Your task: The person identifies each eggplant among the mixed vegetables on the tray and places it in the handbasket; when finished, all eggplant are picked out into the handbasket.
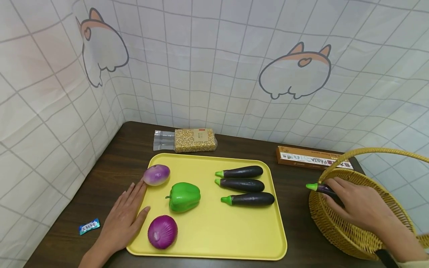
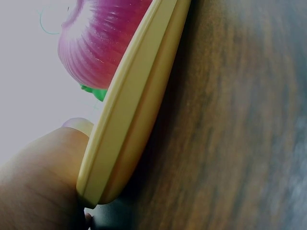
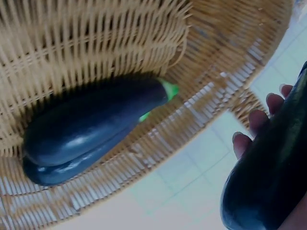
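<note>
My right hand (image 1: 363, 204) grips an eggplant (image 1: 326, 190) over the left rim of the wicker basket (image 1: 330, 230). Two more eggplants (image 3: 91, 124) lie inside the basket in the right wrist view. On the left edge of the yellow tray (image 1: 214, 234) rests my left hand (image 1: 122, 219), fingers extended, its fingertips close beside a purple-and-white oval vegetable (image 1: 156, 175). A purple onion (image 1: 162, 232) and a green bell pepper (image 1: 184, 197) sit on the tray's left half. Toward its right side, three eggplants (image 1: 244, 185) lie in a rough column, green stems pointing left.
Behind the tray lies a clear bag of corn kernels (image 1: 191, 140). A pasta box (image 1: 311, 157) is at the back right, near the tall basket handle (image 1: 378, 150). A small blue wrapped candy (image 1: 89, 226) lies left of my left hand. Grid-patterned cloth walls enclose the dark table.
</note>
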A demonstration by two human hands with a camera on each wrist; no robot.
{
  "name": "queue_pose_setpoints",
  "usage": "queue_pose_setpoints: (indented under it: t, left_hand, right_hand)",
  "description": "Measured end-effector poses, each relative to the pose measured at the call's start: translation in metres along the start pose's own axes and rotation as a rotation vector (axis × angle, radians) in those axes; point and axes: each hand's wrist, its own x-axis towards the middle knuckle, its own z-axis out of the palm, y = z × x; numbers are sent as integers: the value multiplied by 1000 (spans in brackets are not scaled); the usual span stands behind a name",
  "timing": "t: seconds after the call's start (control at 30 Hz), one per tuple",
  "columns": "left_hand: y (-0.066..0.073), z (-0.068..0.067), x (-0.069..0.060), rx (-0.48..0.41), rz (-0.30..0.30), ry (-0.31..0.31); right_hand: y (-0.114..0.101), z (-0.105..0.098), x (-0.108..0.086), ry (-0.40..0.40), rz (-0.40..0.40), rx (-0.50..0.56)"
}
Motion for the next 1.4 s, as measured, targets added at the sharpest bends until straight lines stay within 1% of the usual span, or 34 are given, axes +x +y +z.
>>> queue_pose_setpoints:
  t: [0.2, 0.37, 0.43, 0.53, 0.63, 0.8, 1.0, 1.1, 1.4]
  left_hand:
    - [0, 0, 0, 4, 2, 1]
    - [-1, 0, 0, 4, -2, -6]
    - [-1, 1, 0, 5, -2, -7]
    - [-1, 0, 0, 7, -3, -6]
    - [-1, 0, 0, 7, -3, -3]
    - [-1, 0, 0, -1, 10, 15]
    - [-1, 1, -1, -5, 11, 12]
    - [-1, 1, -1, -4, 9, 12]
    - [-2, 1, 0, -1, 18, 22]
  right_hand:
    - [13, 6, -9, -40, 61, -1]
    - [24, 11, -16, -54, 100, -10]
    - [28, 11, -18, -77, 125, -13]
    - [33, 11, -20, -134, 165, -8]
    - [36, 12, -21, -173, 185, -8]
    - [40, 17, -20, -186, 170, -12]
    - [45, 24, -18, -256, 156, -23]
    - [47, 27, -17, -273, 149, -31]
    - [44, 36, -13, -260, 80, -66]
